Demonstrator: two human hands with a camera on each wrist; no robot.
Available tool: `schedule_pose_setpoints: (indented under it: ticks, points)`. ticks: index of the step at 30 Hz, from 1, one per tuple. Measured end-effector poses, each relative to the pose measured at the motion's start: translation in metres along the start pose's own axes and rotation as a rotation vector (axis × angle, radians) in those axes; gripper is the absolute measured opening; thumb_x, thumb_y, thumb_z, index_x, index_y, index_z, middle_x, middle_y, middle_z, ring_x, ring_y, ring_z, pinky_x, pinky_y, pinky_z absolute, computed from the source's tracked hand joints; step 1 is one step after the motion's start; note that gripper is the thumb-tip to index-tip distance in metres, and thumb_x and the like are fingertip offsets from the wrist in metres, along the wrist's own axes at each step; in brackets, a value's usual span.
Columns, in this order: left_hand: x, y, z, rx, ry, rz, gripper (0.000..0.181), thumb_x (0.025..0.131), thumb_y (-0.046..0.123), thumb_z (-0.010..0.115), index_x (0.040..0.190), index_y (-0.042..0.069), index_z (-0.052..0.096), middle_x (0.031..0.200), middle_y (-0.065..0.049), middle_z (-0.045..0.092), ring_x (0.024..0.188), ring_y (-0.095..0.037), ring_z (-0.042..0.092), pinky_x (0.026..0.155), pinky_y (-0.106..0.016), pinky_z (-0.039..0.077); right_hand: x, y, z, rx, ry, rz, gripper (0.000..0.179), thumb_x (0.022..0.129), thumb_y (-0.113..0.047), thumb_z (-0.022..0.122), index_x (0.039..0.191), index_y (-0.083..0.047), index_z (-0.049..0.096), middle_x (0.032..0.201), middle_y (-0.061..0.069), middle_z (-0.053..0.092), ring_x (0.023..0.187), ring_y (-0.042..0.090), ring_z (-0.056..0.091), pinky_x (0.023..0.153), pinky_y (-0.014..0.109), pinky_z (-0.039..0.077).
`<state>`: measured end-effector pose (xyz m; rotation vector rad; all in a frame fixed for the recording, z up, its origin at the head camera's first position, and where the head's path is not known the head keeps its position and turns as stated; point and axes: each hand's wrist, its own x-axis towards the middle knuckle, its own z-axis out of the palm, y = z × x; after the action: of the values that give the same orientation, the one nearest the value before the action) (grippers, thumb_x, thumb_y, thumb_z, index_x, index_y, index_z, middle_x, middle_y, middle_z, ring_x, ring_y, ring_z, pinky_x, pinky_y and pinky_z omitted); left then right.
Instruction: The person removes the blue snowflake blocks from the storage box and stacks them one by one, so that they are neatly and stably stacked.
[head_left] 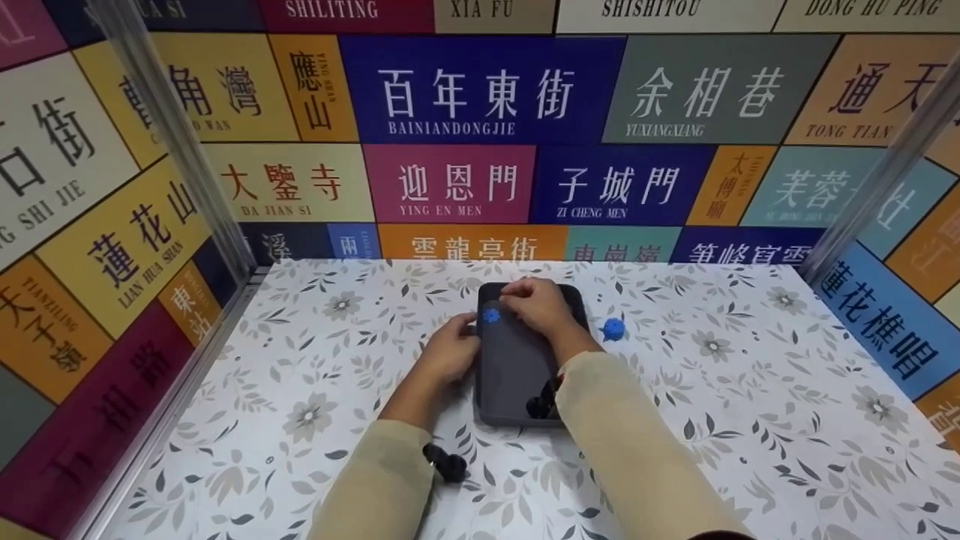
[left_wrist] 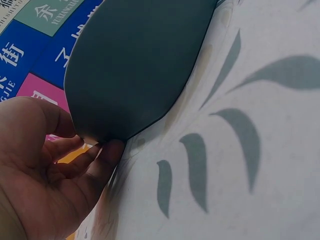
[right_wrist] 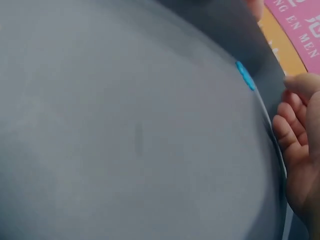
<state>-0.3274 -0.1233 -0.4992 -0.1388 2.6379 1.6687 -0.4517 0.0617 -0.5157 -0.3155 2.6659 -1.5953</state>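
A dark grey rectangular tray (head_left: 517,375) with rounded corners lies on the table. Beside its left rim is my left hand (head_left: 450,349). The left wrist view shows that hand (left_wrist: 60,170) gripping the edge of the tray (left_wrist: 135,60) with thumb and fingers. Inside the tray, near its upper left corner, lies a small blue flower-shaped piece (head_left: 491,316). Just right of it hovers my right hand (head_left: 540,304), thumb and forefinger brought together, the other fingers curled. Nothing shows in this hand (right_wrist: 302,135) in the right wrist view, where the blue piece (right_wrist: 245,76) appears edge-on.
A blue knobbly piece (head_left: 613,328) sits on the patterned tabletop (head_left: 660,435), right of the tray. Panels with printed place names (head_left: 450,184) stand behind and at both sides, with clear upright edges (head_left: 180,135) at the corners. Black wrist cameras (head_left: 448,463) hang by the sleeves.
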Motion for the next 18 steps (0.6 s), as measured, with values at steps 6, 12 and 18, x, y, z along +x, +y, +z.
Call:
schedule_pose_setpoints:
  ticks: [6, 12, 18]
  points:
    - [0.0008, -0.0002, 0.0013, 0.003, -0.001, 0.014, 0.057, 0.096, 0.017, 0.057, 0.153, 0.011, 0.057, 0.144, -0.015, 0.069, 0.136, -0.03, 0.063, 0.12, -0.048, 0.046, -0.0025, -0.0011, 0.0011, -0.057, -0.083, -0.031, 0.029, 0.092, -0.023, 0.082, 0.12, -0.015, 0.081, 0.112, 0.008, 0.08, 0.093, 0.019, 0.071, 0.083, 0.031, 0.058]
    - [0.0017, -0.0014, 0.001, 0.008, -0.005, 0.002, 0.058, 0.097, 0.017, 0.056, 0.154, 0.012, 0.057, 0.145, -0.014, 0.069, 0.136, -0.029, 0.063, 0.12, -0.047, 0.046, -0.0017, 0.0007, 0.0015, -0.105, -0.168, -0.061, 0.04, 0.091, -0.018, 0.082, 0.13, -0.013, 0.077, 0.127, 0.01, 0.077, 0.112, 0.024, 0.07, 0.1, 0.04, 0.057]
    - [0.003, -0.0024, 0.0019, -0.017, -0.026, 0.008, 0.059, 0.096, 0.015, 0.055, 0.155, 0.011, 0.055, 0.145, -0.014, 0.069, 0.134, -0.03, 0.064, 0.118, -0.047, 0.048, -0.0016, 0.0023, 0.0012, -0.167, -0.246, -0.112, 0.047, 0.091, -0.009, 0.076, 0.137, -0.013, 0.074, 0.132, 0.008, 0.076, 0.108, 0.023, 0.067, 0.093, 0.036, 0.054]
